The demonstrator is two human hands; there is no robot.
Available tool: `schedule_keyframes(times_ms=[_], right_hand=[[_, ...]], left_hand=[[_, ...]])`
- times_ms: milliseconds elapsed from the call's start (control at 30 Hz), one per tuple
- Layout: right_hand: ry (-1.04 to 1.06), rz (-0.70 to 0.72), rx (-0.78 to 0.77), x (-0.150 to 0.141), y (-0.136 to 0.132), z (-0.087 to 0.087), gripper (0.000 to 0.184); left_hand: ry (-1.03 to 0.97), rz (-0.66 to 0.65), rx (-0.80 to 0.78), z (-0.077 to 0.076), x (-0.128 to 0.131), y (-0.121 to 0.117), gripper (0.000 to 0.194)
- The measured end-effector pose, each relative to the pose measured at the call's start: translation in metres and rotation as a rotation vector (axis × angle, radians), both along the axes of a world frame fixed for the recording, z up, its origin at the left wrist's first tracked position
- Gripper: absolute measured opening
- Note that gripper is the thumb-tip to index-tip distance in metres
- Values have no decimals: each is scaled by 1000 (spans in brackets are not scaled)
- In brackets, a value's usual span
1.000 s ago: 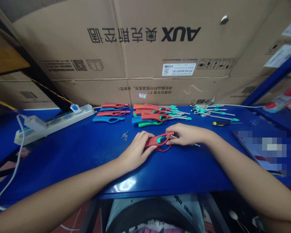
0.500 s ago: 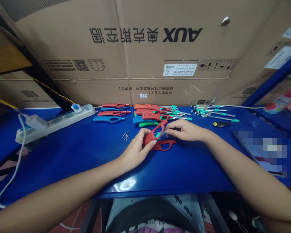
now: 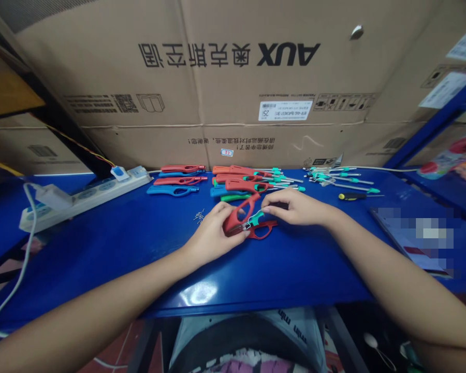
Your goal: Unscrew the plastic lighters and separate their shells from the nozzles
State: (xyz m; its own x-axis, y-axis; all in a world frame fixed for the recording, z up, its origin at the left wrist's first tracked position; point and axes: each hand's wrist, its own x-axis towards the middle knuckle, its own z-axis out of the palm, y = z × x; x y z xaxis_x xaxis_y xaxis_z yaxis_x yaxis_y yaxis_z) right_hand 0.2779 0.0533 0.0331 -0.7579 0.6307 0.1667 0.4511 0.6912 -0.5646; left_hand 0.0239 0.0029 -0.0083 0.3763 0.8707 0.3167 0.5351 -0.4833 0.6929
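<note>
My left hand (image 3: 209, 230) is closed around a red lighter casing (image 3: 245, 210), tilted so that its looped end points up and away. A dark inner part (image 3: 237, 229) shows in its open side, next to a green trigger (image 3: 255, 218) and a thin pale wire. At the trigger, my right hand (image 3: 301, 207) pinches with thumb and fingertips; what lies between them is too small to make out. Another red casing piece (image 3: 264, 231) lies on the table just behind the held one. Small screws (image 3: 199, 215) are scattered beyond my left hand.
Red, orange, blue and green lighter casings (image 3: 245, 185) lie at the back, some with metal rods. More casings (image 3: 173, 190) lie left of them. Rods with green parts (image 3: 351, 180), a yellow-black screwdriver (image 3: 351, 197) and a flat booklet (image 3: 407, 243) are right. A power strip (image 3: 89, 194) lies left.
My left hand has turned the red casing, so its inside with the dark part and green trigger now shows. My right hand stays close to the trigger. The view has shifted slightly.
</note>
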Motion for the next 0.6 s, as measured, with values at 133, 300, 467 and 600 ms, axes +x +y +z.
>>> schedule_keyframes(times_ms=[133,300,467,600], right_hand=[[27,7,47,-1,-1,2,30],[100,-54,83,20,9,8,29],[350,-282,3,40,16,20,38],[437,-81,-151,15,6,18,38]], left_hand=[[32,-76,-13,-2,-1,4,22],[64,1,57,13,-16,20,25],[-171,181,-139,24,-23,31,33],[-522,58,-478,20,-3,15,42]])
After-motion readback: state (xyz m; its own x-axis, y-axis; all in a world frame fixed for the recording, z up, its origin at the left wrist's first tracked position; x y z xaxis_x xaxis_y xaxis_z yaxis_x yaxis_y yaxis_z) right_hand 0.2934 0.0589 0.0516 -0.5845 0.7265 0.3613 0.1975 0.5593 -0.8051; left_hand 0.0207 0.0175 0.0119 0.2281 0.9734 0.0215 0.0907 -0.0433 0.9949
